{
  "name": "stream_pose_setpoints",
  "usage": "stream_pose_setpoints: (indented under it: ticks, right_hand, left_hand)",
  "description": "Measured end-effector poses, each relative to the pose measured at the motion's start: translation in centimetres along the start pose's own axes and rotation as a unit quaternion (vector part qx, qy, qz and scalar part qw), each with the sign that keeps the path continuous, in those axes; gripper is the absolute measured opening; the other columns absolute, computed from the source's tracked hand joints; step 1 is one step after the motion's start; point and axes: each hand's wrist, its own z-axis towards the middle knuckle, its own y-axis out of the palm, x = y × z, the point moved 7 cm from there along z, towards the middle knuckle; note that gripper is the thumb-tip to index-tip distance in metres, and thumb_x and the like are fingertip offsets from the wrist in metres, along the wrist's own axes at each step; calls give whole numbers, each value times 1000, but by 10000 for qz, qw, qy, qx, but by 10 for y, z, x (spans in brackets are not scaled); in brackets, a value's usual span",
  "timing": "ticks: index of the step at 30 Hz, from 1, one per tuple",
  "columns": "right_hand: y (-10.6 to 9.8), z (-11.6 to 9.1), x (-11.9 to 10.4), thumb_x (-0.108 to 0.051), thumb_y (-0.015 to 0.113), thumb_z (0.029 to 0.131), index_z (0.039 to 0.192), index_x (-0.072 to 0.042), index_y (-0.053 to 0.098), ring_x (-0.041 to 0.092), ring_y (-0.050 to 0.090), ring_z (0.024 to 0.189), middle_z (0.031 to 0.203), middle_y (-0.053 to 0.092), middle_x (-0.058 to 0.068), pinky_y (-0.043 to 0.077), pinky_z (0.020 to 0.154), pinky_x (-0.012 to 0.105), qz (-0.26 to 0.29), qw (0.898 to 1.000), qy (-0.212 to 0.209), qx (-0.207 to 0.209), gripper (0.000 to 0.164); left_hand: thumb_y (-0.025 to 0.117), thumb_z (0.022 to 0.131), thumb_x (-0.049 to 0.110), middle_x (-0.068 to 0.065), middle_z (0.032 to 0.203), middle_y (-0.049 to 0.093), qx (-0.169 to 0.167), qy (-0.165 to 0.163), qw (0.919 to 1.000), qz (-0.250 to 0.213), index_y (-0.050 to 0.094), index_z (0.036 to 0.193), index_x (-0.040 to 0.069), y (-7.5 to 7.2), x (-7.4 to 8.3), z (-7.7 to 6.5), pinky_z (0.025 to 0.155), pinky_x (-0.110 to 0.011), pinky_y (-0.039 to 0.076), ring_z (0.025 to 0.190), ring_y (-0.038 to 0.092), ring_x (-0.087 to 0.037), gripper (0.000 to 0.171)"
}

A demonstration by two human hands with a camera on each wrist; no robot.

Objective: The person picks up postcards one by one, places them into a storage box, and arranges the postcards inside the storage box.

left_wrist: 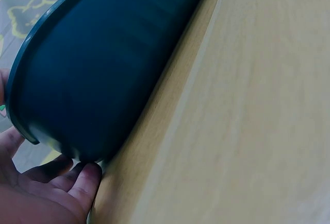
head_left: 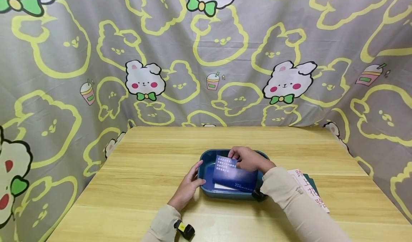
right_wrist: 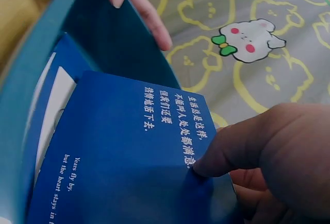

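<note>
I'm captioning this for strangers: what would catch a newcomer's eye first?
Probably the rabbit-print cloth hanging behind the wooden table. Next, the blue card with white writing, pinched by the right hand at the teal tray, whose left end the left hand touches. A white card with reddish characters lies right of the tray.

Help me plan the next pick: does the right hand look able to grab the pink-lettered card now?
Probably not until it lets go: the right hand is pinching the blue card, and in the head view its sleeve hides part of the pink-lettered card.
</note>
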Motion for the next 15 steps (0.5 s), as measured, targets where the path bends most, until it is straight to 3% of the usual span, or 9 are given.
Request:
stream_pose_setpoints:
  ticks: [8,15]
  right_hand:
    - [15,6,4,10,62,77,95,-11,57,19,55,84,89,59,4,52,78,41,-242,9992,312,-47,27]
    - [19,6,1,10,63,77,88,-10,56,19,54,81,88,62,5,52,75,41,-569,9982,206,-42,24]
  left_hand:
    - [53,89,5,-26,154,18,-51,-1,10000,-37,32,147,23,1,0,0,110,-60,24,137,23,-45,64]
    - [54,90,6,-25,155,17,-58,6,10000,-36,31,147,23,0,0,0,111,-60,23,138,21,-44,64]
